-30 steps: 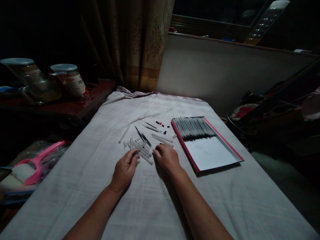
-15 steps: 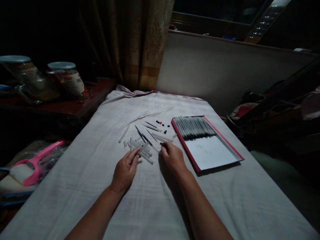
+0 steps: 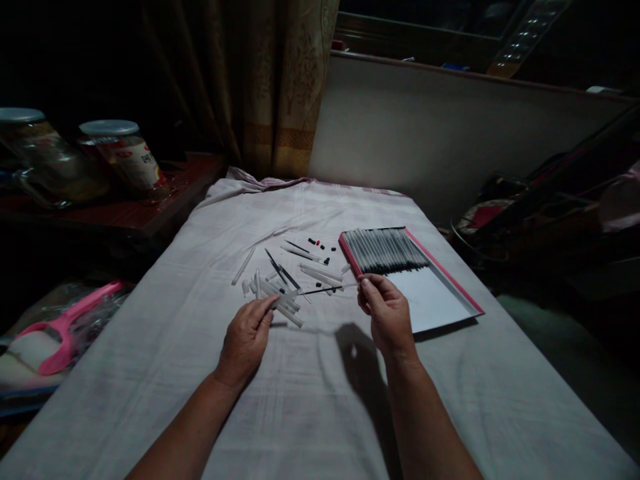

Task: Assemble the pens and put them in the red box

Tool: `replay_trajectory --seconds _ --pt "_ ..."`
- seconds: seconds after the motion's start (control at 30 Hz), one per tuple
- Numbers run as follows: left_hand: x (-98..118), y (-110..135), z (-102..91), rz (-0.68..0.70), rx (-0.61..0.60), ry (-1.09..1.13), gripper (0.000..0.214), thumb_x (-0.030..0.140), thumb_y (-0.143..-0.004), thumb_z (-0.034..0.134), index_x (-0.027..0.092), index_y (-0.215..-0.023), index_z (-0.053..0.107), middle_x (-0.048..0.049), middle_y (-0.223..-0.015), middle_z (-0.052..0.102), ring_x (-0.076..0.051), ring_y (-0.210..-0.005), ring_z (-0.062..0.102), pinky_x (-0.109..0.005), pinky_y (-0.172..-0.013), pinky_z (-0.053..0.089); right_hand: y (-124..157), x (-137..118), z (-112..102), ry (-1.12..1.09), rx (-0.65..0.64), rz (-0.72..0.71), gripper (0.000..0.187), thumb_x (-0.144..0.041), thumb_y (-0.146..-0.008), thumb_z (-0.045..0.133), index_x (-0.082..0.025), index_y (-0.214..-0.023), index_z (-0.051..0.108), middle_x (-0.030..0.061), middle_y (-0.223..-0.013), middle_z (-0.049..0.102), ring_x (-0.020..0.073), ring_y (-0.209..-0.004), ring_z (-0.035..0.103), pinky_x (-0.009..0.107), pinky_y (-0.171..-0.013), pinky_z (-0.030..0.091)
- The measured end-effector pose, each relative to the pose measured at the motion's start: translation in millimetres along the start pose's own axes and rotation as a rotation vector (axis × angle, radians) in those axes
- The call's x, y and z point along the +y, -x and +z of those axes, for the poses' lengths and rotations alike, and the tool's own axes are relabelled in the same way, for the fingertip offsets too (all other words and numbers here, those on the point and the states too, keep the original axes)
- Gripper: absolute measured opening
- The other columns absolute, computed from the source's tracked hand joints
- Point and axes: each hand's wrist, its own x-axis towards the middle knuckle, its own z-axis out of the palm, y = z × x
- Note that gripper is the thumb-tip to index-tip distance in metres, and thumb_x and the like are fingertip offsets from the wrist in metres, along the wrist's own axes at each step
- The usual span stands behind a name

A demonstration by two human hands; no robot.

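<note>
My left hand (image 3: 246,337) rests on the white cloth (image 3: 300,400) and pinches a clear pen barrel (image 3: 281,298) at the near edge of a pile of loose pen parts (image 3: 280,283). My right hand (image 3: 386,313) is raised a little above the cloth and pinches the end of a thin pen refill (image 3: 327,289), which points left toward the barrel's tip. Both hands are closed on these parts. More barrels, refills and small black and red caps (image 3: 320,244) lie scattered beyond my hands.
A red-edged tray (image 3: 450,293) at the right holds a row of assembled pens (image 3: 383,249) and a white sheet. Two lidded jars (image 3: 125,157) stand on a dark wooden shelf at the left. A pink-handled tool (image 3: 65,327) lies low left. A curtain hangs behind.
My right hand has lifted off the cloth and moved right, now holding a refill picked from the pile. My left hand has stayed put with the barrel.
</note>
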Motion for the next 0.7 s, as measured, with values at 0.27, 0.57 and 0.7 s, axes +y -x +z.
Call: replay_trajectory --seconds 0.27,0.57,0.7 --pt "1 -1 -1.6 0.023 -0.014 -0.012 0.029 0.020 -0.095 0.048 0.020 -0.119 0.064 -0.0058 -0.098 0.071 -0.018 -0.092 0.066 -0.031 -0.084 0.054 -1 -2 -4 0.005 0.028 -0.004 0.032 -0.045 -0.066 0.076 -0.018 -0.079 0.067 -0.0032 -0.058 0.056 0.0089 -0.050 0.046 0.021 -0.047 0.036" --pt "12 0 -4.1 0.189 -0.081 -0.086 0.033 0.013 -0.094 0.048 0.023 -0.124 0.059 -0.0054 -0.100 0.071 -0.020 -0.092 0.064 -0.036 -0.083 0.050 5 7 4 0.177 -0.243 0.038 0.026 -0.040 -0.071 0.070 -0.016 -0.080 0.073 0.0001 -0.063 0.061 0.0104 -0.052 0.050 0.024 -0.050 0.041" --pt "14 1 -2.1 0.188 -0.088 -0.090 0.028 0.018 -0.096 0.048 0.022 -0.123 0.058 -0.0057 -0.102 0.072 -0.020 -0.092 0.065 -0.035 -0.082 0.051 14 18 13 0.307 -0.569 0.104 0.043 -0.033 -0.076 0.065 -0.016 -0.116 0.070 0.0024 -0.077 0.069 0.0128 -0.063 0.059 0.026 -0.060 0.048"
